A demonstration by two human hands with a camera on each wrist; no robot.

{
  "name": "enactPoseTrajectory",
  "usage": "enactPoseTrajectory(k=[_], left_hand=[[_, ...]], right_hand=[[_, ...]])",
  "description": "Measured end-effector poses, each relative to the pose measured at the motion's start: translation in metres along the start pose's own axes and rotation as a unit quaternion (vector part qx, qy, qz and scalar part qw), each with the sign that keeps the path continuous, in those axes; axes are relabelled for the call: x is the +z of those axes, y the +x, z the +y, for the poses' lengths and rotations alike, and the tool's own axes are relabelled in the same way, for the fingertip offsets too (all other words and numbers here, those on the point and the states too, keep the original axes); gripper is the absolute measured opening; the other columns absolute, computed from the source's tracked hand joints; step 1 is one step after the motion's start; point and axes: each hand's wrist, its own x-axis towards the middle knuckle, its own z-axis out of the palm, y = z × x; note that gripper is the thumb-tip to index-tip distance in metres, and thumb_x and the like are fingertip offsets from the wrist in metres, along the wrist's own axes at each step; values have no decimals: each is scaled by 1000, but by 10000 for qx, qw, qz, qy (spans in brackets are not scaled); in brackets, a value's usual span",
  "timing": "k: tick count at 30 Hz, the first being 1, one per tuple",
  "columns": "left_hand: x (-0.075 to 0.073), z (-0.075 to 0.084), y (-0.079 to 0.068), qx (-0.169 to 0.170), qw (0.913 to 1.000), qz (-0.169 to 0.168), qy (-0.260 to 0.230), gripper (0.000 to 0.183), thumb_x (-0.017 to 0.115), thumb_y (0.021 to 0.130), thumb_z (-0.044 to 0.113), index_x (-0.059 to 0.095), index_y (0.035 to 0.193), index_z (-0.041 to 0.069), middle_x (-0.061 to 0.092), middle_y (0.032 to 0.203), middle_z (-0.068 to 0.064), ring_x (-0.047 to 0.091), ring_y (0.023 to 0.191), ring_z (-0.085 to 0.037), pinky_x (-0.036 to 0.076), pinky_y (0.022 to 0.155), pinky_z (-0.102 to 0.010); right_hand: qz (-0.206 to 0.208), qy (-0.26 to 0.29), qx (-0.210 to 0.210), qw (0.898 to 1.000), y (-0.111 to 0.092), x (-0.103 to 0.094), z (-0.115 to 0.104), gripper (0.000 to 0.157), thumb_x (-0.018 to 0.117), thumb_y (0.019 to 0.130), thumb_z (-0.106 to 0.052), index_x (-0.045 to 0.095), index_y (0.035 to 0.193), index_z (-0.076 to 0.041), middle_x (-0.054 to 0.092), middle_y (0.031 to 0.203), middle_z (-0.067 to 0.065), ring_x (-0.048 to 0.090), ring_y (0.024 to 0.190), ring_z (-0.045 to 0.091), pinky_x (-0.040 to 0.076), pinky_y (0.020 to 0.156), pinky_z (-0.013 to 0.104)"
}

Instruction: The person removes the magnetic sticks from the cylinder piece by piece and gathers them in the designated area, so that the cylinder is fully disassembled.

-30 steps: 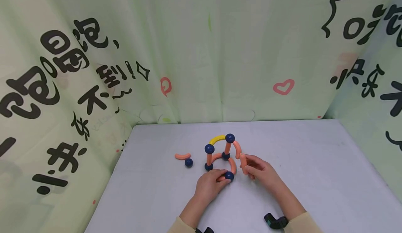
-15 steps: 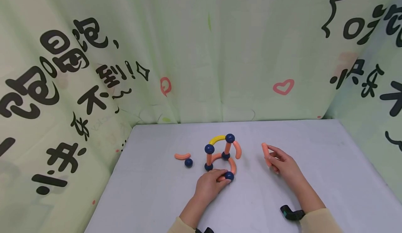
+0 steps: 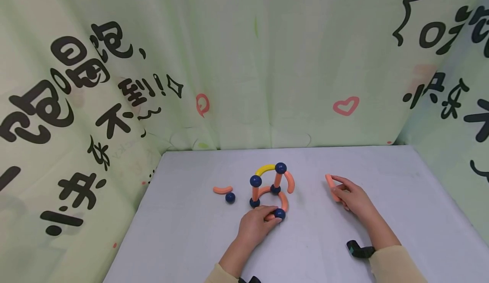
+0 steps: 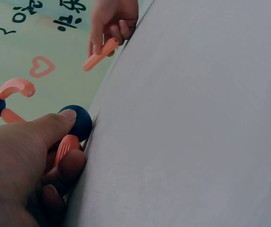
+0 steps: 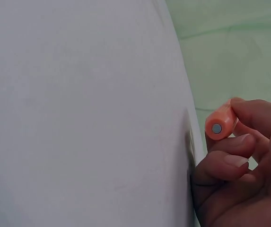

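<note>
Fingers and thumb of the left hand are clamped on the near blue ball and the orange piece next to it, at the near side of the frame. A jerk of that grip could pull the near corner askew. Farther right, the right hand pinches an orange stick well apart from the frame; its metal tip (a magnet, by the look of it) could catch the wrong ball if brought in carelessly. On the left, a loose blue ball lies just beside a curved orange piece, and a brushing hand might set it rolling. Beyond, the orange arc hangs from the far top ball with its lower end free, so a sideways knock from the right would likely break that joint and tilt the yellow arc.
</note>
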Motion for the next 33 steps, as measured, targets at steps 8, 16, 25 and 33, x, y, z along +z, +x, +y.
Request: enactPoseTrajectory(k=[8, 16, 25, 33], left_hand=[[0, -1, -1, 11, 10000, -3, -28, 43, 66, 89, 53, 64, 129, 39, 69, 122, 15, 64, 112, -10, 53, 91, -32], [-4, -2, -2, 66, 9998, -79, -163, 43, 64, 91, 52, 62, 132, 39, 68, 124, 14, 63, 113, -10, 53, 94, -33], [-6, -5, -5, 121, 9988, 53, -473, 38, 63, 94, 48, 63, 130, 37, 68, 123, 13, 63, 109, -7, 54, 93, -30], [-24, -1, -11, 337, 9910, 331, -1250, 31, 62, 95, 47, 70, 121, 31, 66, 95, 17, 52, 67, 4, 47, 62, -15]], right_hand=[[-25, -54, 137, 9999, 7, 2, 2, 62, 59, 98, -39, 36, 153, -22, 53, 111, 11, 47, 56, 13, 44, 50, 29], [-12, -131, 296, 9995, 10, 5, 2, 62, 59, 97, -36, 36, 153, -20, 52, 108, 11, 48, 55, 15, 45, 49, 30], [183, -395, 398, 9983, 14, 9, 3, 60, 57, 96, -32, 38, 151, -19, 52, 115, 15, 51, 54, 17, 47, 49, 31], [334, -582, 352, 9971, 14, 11, 1, 59, 58, 95, -32, 41, 149, -15, 52, 110, 16, 51, 51, 16, 47, 48, 31]])
